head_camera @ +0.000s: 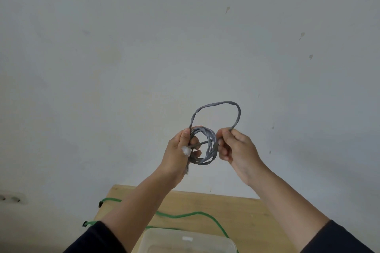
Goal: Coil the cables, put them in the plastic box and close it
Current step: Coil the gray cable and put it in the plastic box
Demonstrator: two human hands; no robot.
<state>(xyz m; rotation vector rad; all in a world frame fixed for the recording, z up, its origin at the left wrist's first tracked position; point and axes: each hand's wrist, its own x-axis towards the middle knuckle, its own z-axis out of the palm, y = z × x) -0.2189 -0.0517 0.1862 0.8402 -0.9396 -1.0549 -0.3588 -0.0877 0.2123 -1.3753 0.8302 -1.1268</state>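
Note:
I hold a grey cable (207, 146) up in front of the wall, well above the table. My left hand (181, 154) pinches the coil of several turns, with a clear plug end sticking out by the thumb. My right hand (234, 146) grips the cable's free part, which arches in a loose loop (218, 103) above both hands. A green cable (185, 215) lies uncoiled across the wooden table (236, 211), its dark ends hanging off the left edge. The clear plastic box (189, 242) stands at the table's near edge, partly cut off by the frame.
A pale wall (185, 37) fills most of the view behind my hands. A wall socket (12, 198) sits low on the left. The table's left edge is near the green cable's ends.

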